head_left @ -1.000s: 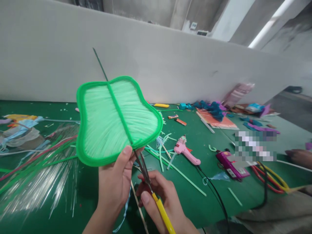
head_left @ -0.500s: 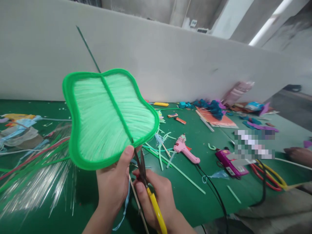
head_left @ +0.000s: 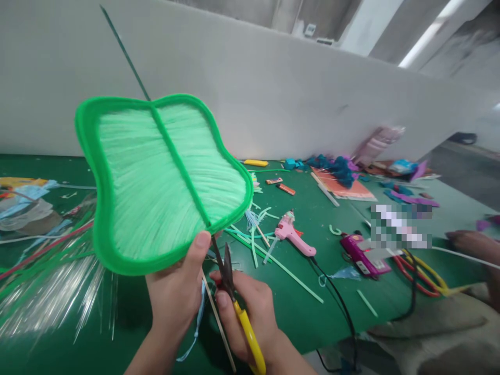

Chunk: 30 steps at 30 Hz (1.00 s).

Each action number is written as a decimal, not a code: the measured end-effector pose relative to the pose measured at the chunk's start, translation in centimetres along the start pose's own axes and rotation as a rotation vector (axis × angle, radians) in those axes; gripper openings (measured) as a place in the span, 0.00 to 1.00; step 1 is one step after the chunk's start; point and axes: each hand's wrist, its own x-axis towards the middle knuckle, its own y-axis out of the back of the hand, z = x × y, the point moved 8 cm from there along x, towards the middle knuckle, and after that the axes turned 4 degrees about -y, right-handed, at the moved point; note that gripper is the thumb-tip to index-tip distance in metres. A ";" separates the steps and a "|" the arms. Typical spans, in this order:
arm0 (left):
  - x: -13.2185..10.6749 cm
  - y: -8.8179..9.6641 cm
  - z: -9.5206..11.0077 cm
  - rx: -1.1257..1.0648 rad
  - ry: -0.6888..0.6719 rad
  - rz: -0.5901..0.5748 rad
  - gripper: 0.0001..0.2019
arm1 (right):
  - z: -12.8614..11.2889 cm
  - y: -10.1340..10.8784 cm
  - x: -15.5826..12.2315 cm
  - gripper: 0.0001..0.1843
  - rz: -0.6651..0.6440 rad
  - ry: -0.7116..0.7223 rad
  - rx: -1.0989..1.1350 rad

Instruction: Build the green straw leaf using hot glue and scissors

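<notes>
My left hand (head_left: 177, 291) pinches the lower edge of a green leaf-shaped piece (head_left: 156, 177) held up over the table. The piece has a thick green rim, a green rib down its middle and pale green fibres across it. A thin dark stem (head_left: 124, 51) sticks out of its top toward the upper left. My right hand (head_left: 250, 317) grips yellow-handled scissors (head_left: 234, 297). Their blades point up at the base of the rib, right beside my left thumb.
The green table (head_left: 304, 312) carries a pink glue gun (head_left: 295, 237) with a black cord, a magenta glue gun (head_left: 361, 255), green strips, clear fibres (head_left: 50, 297) at left and coloured scraps at back right. Another person's hand (head_left: 474, 242) rests at the right edge. A grey wall stands behind.
The leaf piece has moved up and to the left and looks larger in view. Both hands have shifted slightly left with it; the scissors stay at the rib's base.
</notes>
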 end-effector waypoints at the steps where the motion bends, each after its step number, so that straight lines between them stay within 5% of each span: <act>1: 0.1 0.1 -0.1 0.010 -0.009 -0.003 0.10 | 0.0 -0.1 0.0 0.11 -0.010 -0.011 0.001; 12: 0.2 1.3 -0.4 0.115 -0.067 0.004 0.10 | 0.4 -0.5 0.2 0.13 -0.044 -0.067 -0.099; 30: 0.4 0.5 -0.3 0.106 -0.040 -0.024 0.10 | 1.0 -1.2 0.3 0.14 -0.036 -0.086 0.001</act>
